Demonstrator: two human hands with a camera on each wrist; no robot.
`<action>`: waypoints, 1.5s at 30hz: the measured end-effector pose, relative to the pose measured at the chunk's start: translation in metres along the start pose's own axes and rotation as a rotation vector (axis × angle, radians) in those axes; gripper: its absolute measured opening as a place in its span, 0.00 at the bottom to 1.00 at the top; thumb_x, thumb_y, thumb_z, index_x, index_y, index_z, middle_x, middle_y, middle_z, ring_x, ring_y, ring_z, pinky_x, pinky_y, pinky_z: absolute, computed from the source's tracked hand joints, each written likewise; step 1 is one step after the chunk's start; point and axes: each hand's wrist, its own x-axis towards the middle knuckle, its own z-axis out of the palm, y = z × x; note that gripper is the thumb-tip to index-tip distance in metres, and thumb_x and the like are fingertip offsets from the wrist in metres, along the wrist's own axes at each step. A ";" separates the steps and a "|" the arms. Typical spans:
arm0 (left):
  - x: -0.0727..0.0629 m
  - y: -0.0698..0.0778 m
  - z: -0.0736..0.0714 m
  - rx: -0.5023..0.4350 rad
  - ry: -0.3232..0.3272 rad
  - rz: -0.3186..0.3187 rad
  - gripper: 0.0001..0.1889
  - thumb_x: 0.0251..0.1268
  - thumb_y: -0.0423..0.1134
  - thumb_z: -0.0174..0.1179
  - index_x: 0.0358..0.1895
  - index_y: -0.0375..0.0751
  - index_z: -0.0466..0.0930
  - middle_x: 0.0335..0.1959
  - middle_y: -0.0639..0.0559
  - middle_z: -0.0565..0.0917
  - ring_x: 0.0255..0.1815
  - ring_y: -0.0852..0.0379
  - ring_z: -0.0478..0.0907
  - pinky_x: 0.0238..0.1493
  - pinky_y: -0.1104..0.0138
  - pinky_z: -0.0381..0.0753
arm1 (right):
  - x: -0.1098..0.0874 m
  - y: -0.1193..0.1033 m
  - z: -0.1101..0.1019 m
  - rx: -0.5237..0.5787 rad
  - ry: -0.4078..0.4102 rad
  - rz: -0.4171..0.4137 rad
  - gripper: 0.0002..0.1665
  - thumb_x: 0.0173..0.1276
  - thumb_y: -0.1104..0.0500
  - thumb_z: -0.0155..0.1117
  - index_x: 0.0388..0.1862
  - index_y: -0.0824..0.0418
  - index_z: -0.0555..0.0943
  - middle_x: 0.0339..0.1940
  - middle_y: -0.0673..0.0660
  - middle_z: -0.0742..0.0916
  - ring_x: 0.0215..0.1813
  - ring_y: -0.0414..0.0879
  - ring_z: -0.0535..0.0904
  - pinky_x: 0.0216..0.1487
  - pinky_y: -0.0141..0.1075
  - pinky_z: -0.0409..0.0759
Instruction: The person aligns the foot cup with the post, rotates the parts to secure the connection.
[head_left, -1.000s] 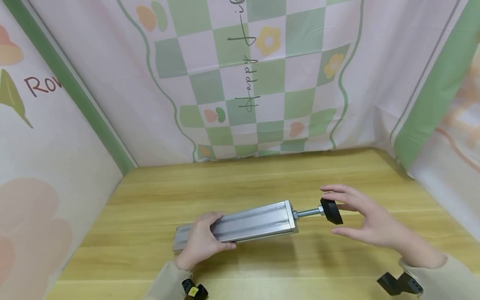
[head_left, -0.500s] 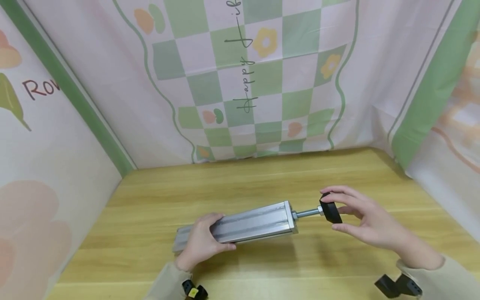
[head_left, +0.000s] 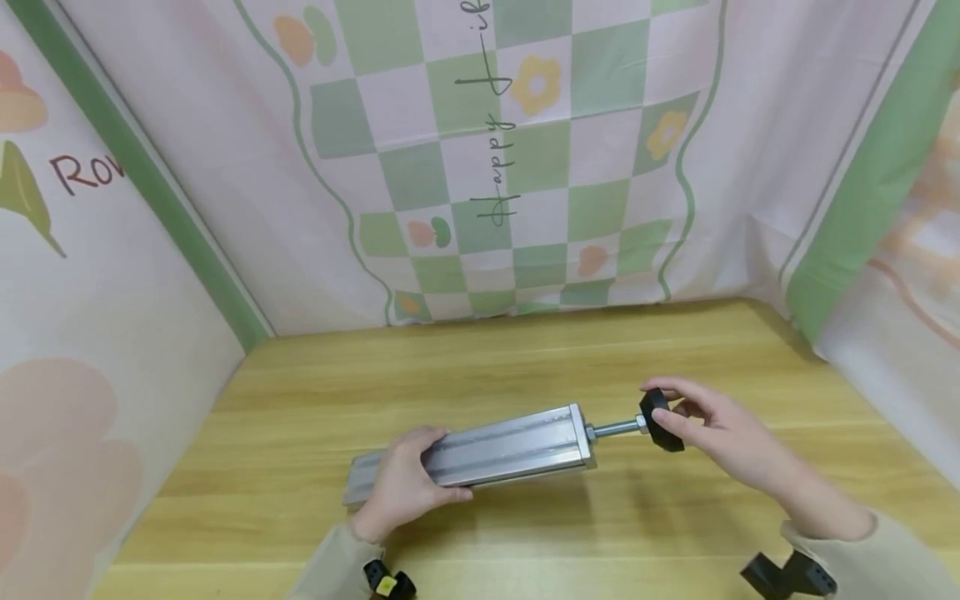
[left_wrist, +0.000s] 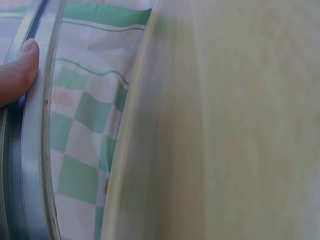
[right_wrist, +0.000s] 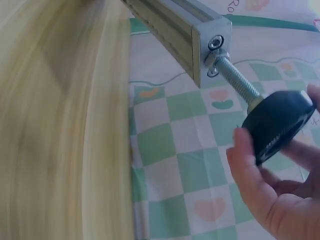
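Observation:
A silver aluminium profile [head_left: 517, 442] lies slantwise in the head view, its right end capped by a flat plate. My left hand [head_left: 405, 479] grips it near its left end. In the left wrist view one digit [left_wrist: 22, 70] presses along the grooved profile [left_wrist: 37, 130]. From the end plate sticks out a threaded rod [head_left: 617, 427] with nuts, leading to the black foot of a levelling foot [head_left: 660, 421]. My right hand [head_left: 716, 429] pinches that foot by its rim between thumb and fingers. The right wrist view shows the fingers around the black foot [right_wrist: 277, 122] and the screw [right_wrist: 215, 42] in the plate.
Beneath the profile is a wood-grain table [head_left: 525, 354], on which its shadow falls. A checked green and white curtain [head_left: 510, 167] hangs along the back edge. Printed cloth [head_left: 112, 292] also closes off the left and right sides.
My right thumb has moved up from below the black foot onto its side, and the fingers have turned with it. The left hand and profile have stayed in place.

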 end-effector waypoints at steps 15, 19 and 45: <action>0.001 0.000 -0.003 -0.016 0.014 0.011 0.40 0.25 0.46 0.82 0.51 0.34 0.80 0.49 0.43 0.83 0.52 0.45 0.80 0.54 0.54 0.78 | -0.001 0.009 0.001 -0.006 0.033 -0.311 0.35 0.51 0.76 0.68 0.61 0.64 0.72 0.49 0.41 0.80 0.42 0.32 0.80 0.35 0.28 0.82; 0.001 -0.002 -0.001 0.014 0.022 0.026 0.40 0.25 0.47 0.82 0.51 0.35 0.80 0.48 0.43 0.84 0.51 0.46 0.80 0.53 0.55 0.78 | 0.003 0.007 0.005 0.206 -0.041 0.064 0.18 0.71 0.64 0.53 0.58 0.70 0.69 0.37 0.54 0.81 0.31 0.44 0.83 0.29 0.40 0.84; 0.027 -0.016 0.009 0.186 -0.233 0.075 0.45 0.29 0.56 0.79 0.55 0.33 0.77 0.51 0.43 0.83 0.53 0.47 0.79 0.57 0.56 0.76 | 0.022 0.053 0.010 -0.248 -0.371 -0.040 0.34 0.44 0.51 0.79 0.47 0.61 0.73 0.39 0.53 0.83 0.42 0.46 0.82 0.40 0.33 0.81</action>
